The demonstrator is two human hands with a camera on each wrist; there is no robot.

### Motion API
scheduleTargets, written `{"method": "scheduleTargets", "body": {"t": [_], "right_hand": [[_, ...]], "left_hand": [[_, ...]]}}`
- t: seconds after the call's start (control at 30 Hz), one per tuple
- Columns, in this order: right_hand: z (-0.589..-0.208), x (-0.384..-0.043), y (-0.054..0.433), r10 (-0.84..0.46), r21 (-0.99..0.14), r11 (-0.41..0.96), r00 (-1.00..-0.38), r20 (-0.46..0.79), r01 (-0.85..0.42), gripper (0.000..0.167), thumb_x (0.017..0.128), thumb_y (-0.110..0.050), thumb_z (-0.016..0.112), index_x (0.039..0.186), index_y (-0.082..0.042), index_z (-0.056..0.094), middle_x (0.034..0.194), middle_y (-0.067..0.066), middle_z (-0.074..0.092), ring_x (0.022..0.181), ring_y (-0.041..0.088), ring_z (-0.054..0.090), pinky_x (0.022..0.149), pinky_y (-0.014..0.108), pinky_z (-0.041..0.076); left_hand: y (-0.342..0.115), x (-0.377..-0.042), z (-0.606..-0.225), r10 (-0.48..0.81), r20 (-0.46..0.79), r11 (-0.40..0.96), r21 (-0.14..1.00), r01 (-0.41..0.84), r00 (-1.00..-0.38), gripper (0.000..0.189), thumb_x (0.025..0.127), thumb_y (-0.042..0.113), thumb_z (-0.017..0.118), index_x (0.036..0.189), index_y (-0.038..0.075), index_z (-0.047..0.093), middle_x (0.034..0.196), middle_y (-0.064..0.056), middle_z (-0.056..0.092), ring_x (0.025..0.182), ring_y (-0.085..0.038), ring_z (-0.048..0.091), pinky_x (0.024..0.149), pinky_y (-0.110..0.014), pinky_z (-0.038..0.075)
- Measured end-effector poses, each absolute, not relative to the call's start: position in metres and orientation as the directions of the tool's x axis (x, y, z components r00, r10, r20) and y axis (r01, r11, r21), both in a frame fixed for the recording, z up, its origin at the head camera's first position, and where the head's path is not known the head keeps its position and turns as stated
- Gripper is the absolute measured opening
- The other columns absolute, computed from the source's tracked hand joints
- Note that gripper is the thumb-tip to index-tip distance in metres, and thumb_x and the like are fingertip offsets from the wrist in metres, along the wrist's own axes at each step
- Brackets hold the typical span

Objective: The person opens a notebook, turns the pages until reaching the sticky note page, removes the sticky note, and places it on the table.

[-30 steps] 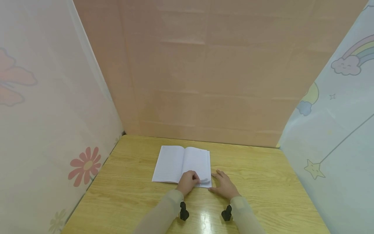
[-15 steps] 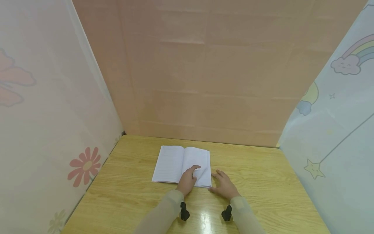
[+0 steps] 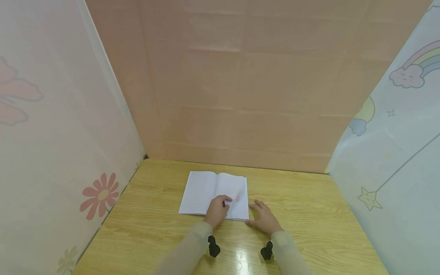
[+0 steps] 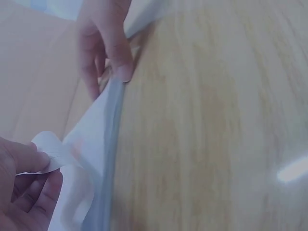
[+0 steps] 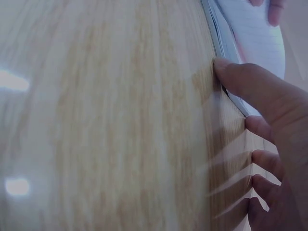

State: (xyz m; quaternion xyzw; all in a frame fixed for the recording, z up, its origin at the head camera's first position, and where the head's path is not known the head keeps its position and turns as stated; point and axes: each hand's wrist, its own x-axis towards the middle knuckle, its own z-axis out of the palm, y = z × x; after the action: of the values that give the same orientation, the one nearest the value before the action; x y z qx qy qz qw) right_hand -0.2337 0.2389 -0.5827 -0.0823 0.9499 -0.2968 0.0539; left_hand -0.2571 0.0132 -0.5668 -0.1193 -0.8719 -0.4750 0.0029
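An open lined notebook (image 3: 197, 193) lies on the table in the head view. Over its right half, my left hand (image 3: 215, 212) pinches the lower corner of a page (image 4: 77, 192) between thumb and fingers. That page curls up and leftward, and a small pinkish patch shows beneath it. At the notebook's lower right corner rests my right hand (image 3: 264, 219), its fingers spread on the tabletop. In the right wrist view the right thumb (image 5: 250, 79) touches the notebook's near edge, with the index fingertip close by the corner.
The wooden table (image 3: 309, 229) carries the notebook near its middle. A tan sheet (image 3: 237, 95) hangs behind it, and patterned cloth walls stand at the left (image 3: 62, 152) and right (image 3: 395, 160). Black wrist devices (image 3: 214, 246) sit at both cuffs.
The left hand let go of a bent page corner, reached over the right page, and now holds a page corner lifted and drawn left. The right hand has stayed in place.
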Motion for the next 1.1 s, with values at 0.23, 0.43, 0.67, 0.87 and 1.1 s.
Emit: {"method": "scheduleTargets", "body": {"t": [0.23, 0.43, 0.67, 0.87, 1.1], "right_hand": [[-0.584, -0.235, 0.24, -0.193, -0.564, 0.815, -0.98, -0.043, -0.135, 0.074, 0.073, -0.048, 0.079, 0.136, -0.016, 0.055, 0.154, 0.015, 0.035, 0.143, 0.042, 0.027, 0.106, 0.066, 0.033], [-0.585, -0.236, 0.24, -0.198, -0.568, 0.811, -0.979, -0.039, -0.142, 0.074, 0.074, -0.047, 0.078, 0.137, -0.017, 0.054, 0.154, 0.014, 0.035, 0.144, 0.041, 0.027, 0.107, 0.065, 0.033], [-0.585, -0.237, 0.241, -0.209, -0.565, 0.811, -0.977, -0.037, -0.152, 0.075, 0.074, -0.047, 0.079, 0.136, -0.015, 0.054, 0.154, 0.016, 0.035, 0.143, 0.042, 0.027, 0.107, 0.065, 0.033], [-0.589, -0.238, 0.243, -0.203, -0.56, 0.816, -0.978, -0.044, -0.143, 0.074, 0.074, -0.049, 0.078, 0.137, -0.018, 0.054, 0.155, 0.014, 0.034, 0.144, 0.041, 0.026, 0.108, 0.065, 0.032], [-0.589, -0.237, 0.242, -0.207, -0.566, 0.813, -0.976, -0.067, -0.134, 0.076, 0.074, -0.05, 0.077, 0.138, -0.017, 0.052, 0.156, 0.014, 0.033, 0.145, 0.041, 0.024, 0.108, 0.066, 0.032]], "left_hand": [[-0.004, -0.258, -0.546, 0.15, 0.132, 0.495, 0.848, 0.191, -0.98, 0.019, 0.089, 0.004, 0.063, 0.105, 0.012, 0.07, 0.072, 0.001, 0.054, 0.063, -0.009, 0.044, 0.053, -0.02, 0.04], [-0.023, -0.257, -0.53, 0.083, 0.163, 0.497, 0.848, 0.183, -0.983, 0.019, 0.086, 0.003, 0.066, 0.102, 0.011, 0.07, 0.074, 0.0, 0.055, 0.064, -0.009, 0.046, 0.054, -0.018, 0.041], [-0.057, -0.251, -0.521, 0.006, 0.179, 0.501, 0.851, 0.157, -0.984, 0.021, 0.084, 0.002, 0.068, 0.102, 0.012, 0.069, 0.076, -0.003, 0.06, 0.063, -0.009, 0.049, 0.054, -0.019, 0.044], [-0.084, -0.244, -0.527, -0.061, 0.119, 0.501, 0.862, 0.072, -0.991, 0.021, 0.084, 0.001, 0.066, 0.103, 0.009, 0.068, 0.078, -0.006, 0.062, 0.058, -0.01, 0.048, 0.052, -0.021, 0.042], [-0.104, -0.239, -0.541, -0.109, 0.046, 0.497, 0.868, -0.014, -0.993, 0.024, 0.084, 0.003, 0.066, 0.108, 0.006, 0.067, 0.071, -0.004, 0.055, 0.05, -0.008, 0.039, 0.045, -0.021, 0.037]]}}
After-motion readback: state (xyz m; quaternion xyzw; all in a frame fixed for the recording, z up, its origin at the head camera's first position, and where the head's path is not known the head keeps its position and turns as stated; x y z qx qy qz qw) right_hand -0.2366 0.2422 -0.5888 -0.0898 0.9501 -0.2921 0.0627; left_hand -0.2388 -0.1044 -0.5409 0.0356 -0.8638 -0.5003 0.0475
